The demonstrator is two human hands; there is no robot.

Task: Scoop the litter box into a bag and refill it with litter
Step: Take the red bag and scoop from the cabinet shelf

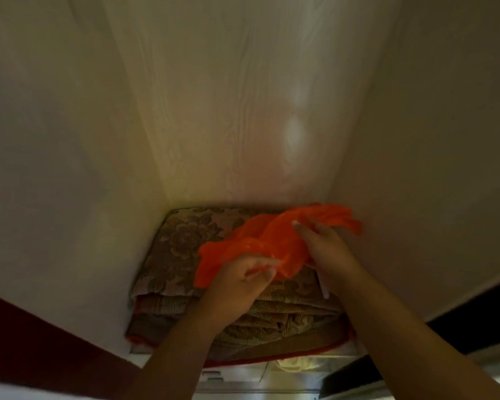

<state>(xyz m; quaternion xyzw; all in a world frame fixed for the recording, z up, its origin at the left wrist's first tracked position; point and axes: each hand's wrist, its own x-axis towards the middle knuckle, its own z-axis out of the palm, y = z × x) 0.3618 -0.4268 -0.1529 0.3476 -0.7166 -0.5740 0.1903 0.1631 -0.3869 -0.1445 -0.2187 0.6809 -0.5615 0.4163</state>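
Observation:
An orange plastic bag (pixel 274 241), crumpled and stretched out, lies over a stack of folded floral fabric (pixel 182 243) inside a pale cabinet shelf. My left hand (pixel 243 281) pinches the bag's lower left end with curled fingers. My right hand (pixel 324 249) grips the bag further right, its fingers reaching over the plastic. The litter box, scoop and litter are not in view.
White wood-grain cabinet walls (pixel 243 111) close in at the back, left and right. The folded fabric fills the shelf floor. A thin white stick-like thing (pixel 324 287) shows under my right wrist. Below the shelf edge lies a metallic surface (pixel 286 382).

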